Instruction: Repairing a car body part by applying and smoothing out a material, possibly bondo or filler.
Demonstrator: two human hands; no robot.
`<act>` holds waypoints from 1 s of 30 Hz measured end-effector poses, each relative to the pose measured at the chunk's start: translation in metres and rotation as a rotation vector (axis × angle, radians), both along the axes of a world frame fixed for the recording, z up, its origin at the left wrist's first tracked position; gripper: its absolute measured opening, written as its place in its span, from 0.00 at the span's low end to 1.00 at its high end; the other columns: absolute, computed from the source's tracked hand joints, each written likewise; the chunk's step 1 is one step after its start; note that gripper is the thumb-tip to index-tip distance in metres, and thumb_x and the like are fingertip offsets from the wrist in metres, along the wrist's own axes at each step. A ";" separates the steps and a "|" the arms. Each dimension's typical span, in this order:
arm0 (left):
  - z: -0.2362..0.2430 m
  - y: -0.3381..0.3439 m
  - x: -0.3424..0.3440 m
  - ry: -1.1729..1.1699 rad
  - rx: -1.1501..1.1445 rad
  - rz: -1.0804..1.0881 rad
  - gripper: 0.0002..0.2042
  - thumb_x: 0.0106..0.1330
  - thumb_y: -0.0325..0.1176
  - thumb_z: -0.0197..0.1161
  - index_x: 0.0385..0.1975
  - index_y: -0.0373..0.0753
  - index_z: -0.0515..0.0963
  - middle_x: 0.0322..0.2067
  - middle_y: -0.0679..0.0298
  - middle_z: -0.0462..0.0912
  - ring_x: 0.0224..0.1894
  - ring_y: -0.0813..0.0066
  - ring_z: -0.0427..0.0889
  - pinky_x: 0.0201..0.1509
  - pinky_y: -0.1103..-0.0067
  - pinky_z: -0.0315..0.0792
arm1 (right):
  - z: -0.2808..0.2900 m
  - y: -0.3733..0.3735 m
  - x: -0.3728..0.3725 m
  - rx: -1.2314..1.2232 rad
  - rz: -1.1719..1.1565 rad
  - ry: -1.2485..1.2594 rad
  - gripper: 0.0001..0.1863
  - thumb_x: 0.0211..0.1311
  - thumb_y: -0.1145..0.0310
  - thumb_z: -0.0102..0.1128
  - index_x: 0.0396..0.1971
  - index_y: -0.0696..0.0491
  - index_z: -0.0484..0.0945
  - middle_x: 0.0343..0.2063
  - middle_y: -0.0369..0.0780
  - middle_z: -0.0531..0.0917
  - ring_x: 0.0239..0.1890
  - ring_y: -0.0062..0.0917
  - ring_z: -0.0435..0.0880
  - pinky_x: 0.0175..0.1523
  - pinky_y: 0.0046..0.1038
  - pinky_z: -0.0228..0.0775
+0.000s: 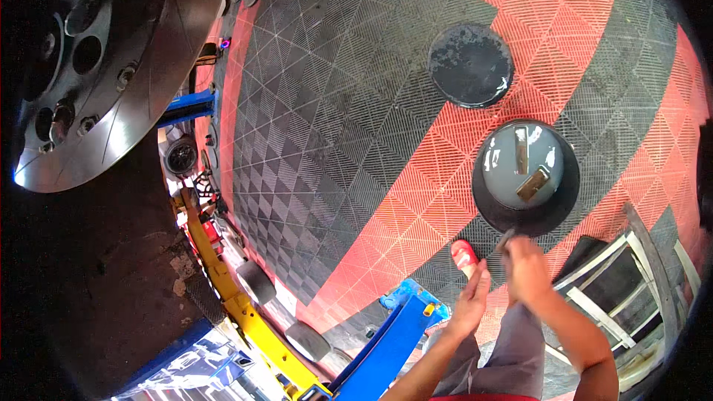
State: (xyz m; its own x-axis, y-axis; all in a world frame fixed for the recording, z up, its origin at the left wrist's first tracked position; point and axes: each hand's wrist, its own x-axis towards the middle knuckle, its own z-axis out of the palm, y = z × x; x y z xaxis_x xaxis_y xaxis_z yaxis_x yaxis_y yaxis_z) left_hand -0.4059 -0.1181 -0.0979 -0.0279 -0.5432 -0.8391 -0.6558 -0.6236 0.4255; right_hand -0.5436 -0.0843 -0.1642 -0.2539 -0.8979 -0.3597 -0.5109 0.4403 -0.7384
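The right hand [529,273] is curled tightly round a small dark piece [506,240], one end of which pokes out past the fingers toward the bucket; detail is too small to tell what it is. It is probably gripped near one end to leave the other exposed. The left hand [471,304] lies just beside and lower, fingers straight and close together, seemingly holding nothing, its palm turned toward the right one. Both bare forearms angle inward from the lower edge, the right elbow clearly bent, so the hands meet in front of the body.

Beneath the left fingertips shows a red shoe [463,255]. Just beyond the hands stands the black bucket [569,186], probably placed there for easy reach and to catch drips. Two flat brownish bars [522,150] [533,184] sit in its greyish liquid [500,183], apparently to soak. Farther off, a round black container [471,65] rests on the tiled floor [334,82].
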 end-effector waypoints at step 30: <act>0.077 -0.091 0.103 0.647 0.193 0.726 0.18 0.71 0.41 0.43 0.50 0.34 0.70 0.49 0.56 0.77 0.49 0.65 0.77 0.57 0.69 0.70 | 0.184 -0.081 0.044 -0.492 0.461 0.316 0.14 0.43 0.68 0.59 0.33 0.53 0.79 0.32 0.40 0.81 0.35 0.33 0.80 0.41 0.36 0.71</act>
